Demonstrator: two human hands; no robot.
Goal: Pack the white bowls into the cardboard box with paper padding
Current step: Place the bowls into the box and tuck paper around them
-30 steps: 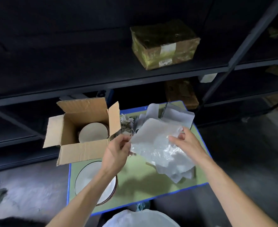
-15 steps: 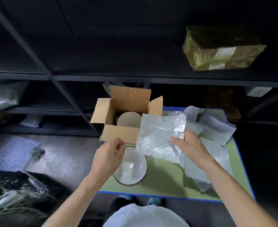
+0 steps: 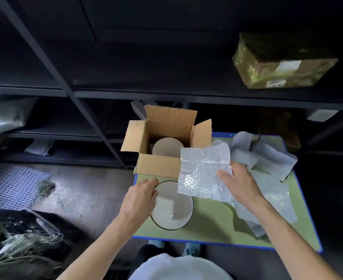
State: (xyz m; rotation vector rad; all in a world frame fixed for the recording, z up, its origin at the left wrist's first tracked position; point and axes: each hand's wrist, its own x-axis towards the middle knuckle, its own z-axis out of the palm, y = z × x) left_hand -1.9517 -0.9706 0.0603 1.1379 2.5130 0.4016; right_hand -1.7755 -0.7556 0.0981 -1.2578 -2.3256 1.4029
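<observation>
Head view.

1. Edges and room. The desk (image 3: 217,225) fills the centre and right of the frame, with a green top and a blue border. The cardboard box (image 3: 156,165) stands on its upper-left corner with all four flaps open. The rear flap stands upright, the right flap is raised, and the front and left flaps fold outward. The left flap reaches out past the desk's left edge. A bare strip of green top lies in the lower centre, between the loose bowl (image 3: 174,211) and the paper pile (image 3: 267,156) on the right. Dark shelving runs across the upper frame, close behind the box. A taped parcel (image 3: 281,63) sits on a shelf at upper right.

2. Task items. The boxed bowl (image 3: 166,146) sits inside the box, mouth up. The loose bowl rests on the desk just below the box's front flap, near the desk's left edge. The bubble wrap (image 3: 205,172) hangs right of the box opening. It overlaps the front flap's right end and the loose bowl's upper right rim.

3. Hands. The left hand (image 3: 140,197) grips the loose bowl's left rim, fingers curled over the edge. The right hand (image 3: 241,182) pinches the bubble wrap at its right side, thumb on the upper face.
</observation>
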